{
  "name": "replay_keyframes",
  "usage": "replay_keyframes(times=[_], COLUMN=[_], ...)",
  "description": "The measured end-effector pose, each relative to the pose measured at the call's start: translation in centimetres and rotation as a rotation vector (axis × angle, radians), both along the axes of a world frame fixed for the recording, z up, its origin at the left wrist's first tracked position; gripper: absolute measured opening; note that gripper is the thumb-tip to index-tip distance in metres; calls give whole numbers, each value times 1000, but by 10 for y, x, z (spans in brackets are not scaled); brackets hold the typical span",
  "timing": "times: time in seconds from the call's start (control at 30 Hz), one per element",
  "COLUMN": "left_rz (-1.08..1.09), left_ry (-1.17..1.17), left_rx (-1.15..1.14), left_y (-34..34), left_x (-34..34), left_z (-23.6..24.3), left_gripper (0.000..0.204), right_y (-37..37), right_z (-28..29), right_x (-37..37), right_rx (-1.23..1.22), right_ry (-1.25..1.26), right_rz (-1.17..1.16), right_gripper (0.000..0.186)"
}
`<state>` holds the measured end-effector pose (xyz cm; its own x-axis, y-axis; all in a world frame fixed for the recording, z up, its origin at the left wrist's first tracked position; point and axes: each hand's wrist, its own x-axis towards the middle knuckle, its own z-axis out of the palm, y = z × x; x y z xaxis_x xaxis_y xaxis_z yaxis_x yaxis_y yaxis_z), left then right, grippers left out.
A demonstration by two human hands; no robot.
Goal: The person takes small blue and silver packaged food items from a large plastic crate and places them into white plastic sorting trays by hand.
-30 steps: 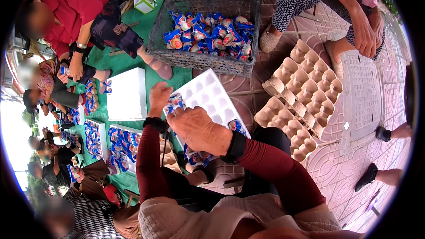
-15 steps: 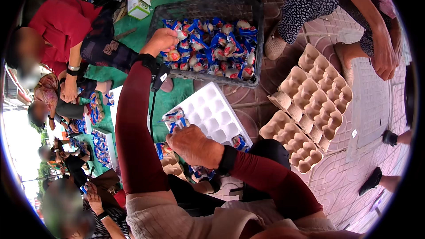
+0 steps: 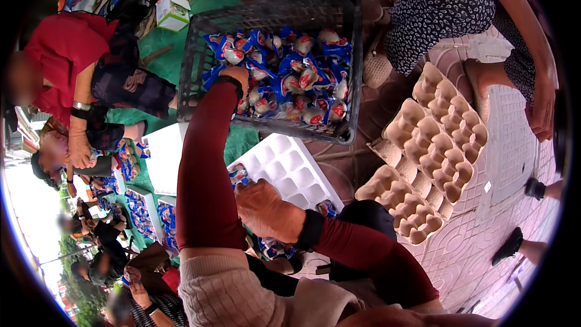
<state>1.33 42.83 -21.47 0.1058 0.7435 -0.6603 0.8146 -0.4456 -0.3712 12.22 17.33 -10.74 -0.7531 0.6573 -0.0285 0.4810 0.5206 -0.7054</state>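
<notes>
The dark crate [image 3: 200, 54] stands ahead on the green mat [image 3: 175, 42], full of blue-wrapped packets [image 3: 290, 79]. Nearer to the person lies the white tray [image 3: 290, 169] with many hollow cells, almost all bare; 1 packet [image 3: 238, 174] sits at its left corner. To the right are 2 stacks of brown egg cartons [image 3: 436, 139].

The left hand [image 3: 238, 77] reaches into the crate, curled over the packets; I cannot tell if it grips any. The right hand [image 3: 263, 209] rests closed on the near edge of the tray, holding it steady.

I judge this the pick step of filling the tray. Next move needs a sure grasp of some packets, then bringing them back to the bare cells.
</notes>
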Motion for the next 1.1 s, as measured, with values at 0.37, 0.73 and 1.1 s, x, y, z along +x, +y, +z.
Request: replay_keyframes(times=[0.37,0.73,1.1], left_rz=[-23,1139,1365], left_ry=[-103,-1690,-2334], left_rx=[84,-217,-335], left_y=[17,-71,-229], left_x=[-30,-45,-64], left_z=[-57,87,147], left_gripper=[20,8,39], right_y=[1,0,-5], right_z=[-7,15,28], right_x=[4,17,34], right_rx=[-1,11,-97], right_ry=[-24,31,731], right_rz=[23,-133,-652], right_gripper=[21,38,60])
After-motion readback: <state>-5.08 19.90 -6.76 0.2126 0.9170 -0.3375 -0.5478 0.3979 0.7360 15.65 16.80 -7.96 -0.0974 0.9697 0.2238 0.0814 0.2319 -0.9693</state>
